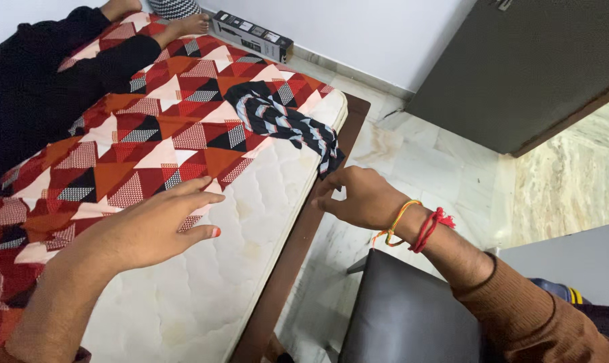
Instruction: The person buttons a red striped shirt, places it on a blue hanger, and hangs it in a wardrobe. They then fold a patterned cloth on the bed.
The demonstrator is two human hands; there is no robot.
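Our left hand (pixel 153 225) lies spread flat on the red sheet (pixel 149 121) by the bed's side edge, our right hand (pixel 361 196) curls loosely near the soft, light striped cloth (pixel 287 121) at the bed's corner, best pinched at its hanging end.

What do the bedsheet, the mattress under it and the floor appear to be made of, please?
The bedsheet looks like thin woven cloth, matte, printed with triangles and lying in soft wrinkles. The mattress seems padded, with an off-white quilted fabric cover showing stitched dimples. The floor looks like polished stone or marble tile, glossy with veining.
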